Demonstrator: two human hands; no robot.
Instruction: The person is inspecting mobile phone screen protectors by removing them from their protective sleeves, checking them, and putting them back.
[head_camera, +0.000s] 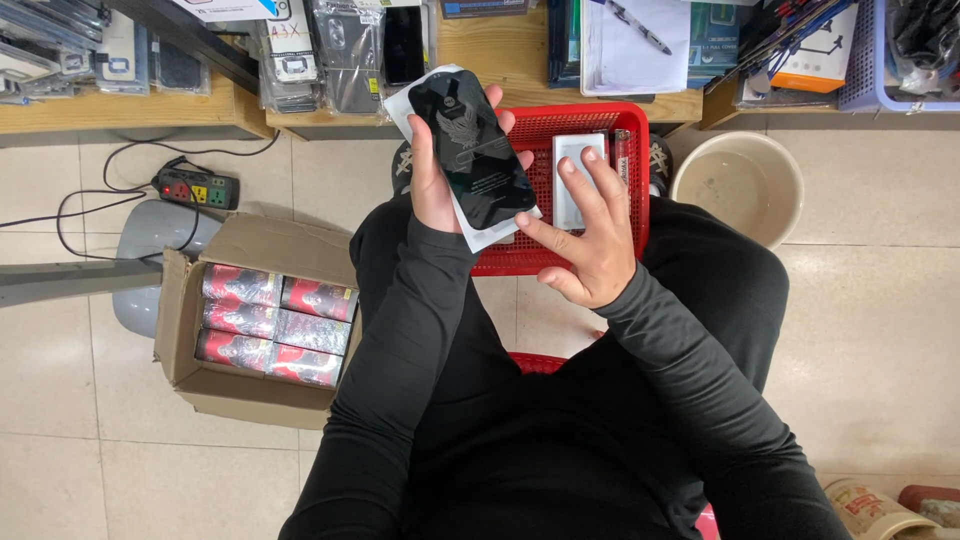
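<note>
Left hand (437, 180): one hand, curled around the edges of one black phone screen protector (471, 149). It holds it up flat, above the lap. A white backing sheet (487, 234) sits under the black sheet and peeks out at its near and far ends.
Right hand (590, 240): one hand, fingers spread out. The thumb tip touches the near right corner of the backing sheet. The other fingers lie over the basket.
Red basket (620, 120): one red plastic basket, just past the hands. Inside is one white flat pack (578, 150), partly under the right fingers.
Cardboard box (255, 330): one open box on the floor, to the left. Six shiny red and silver packs (275, 322) show in it, in three rows of two.
Bucket (737, 185): one round tan bucket, far right on the floor.
Power strip (195, 187): one black strip with cords, far left on the floor.
Shelf (130, 108): one wooden shelf along the far side, with many phone cases in clear bags. I cannot count them.
</note>
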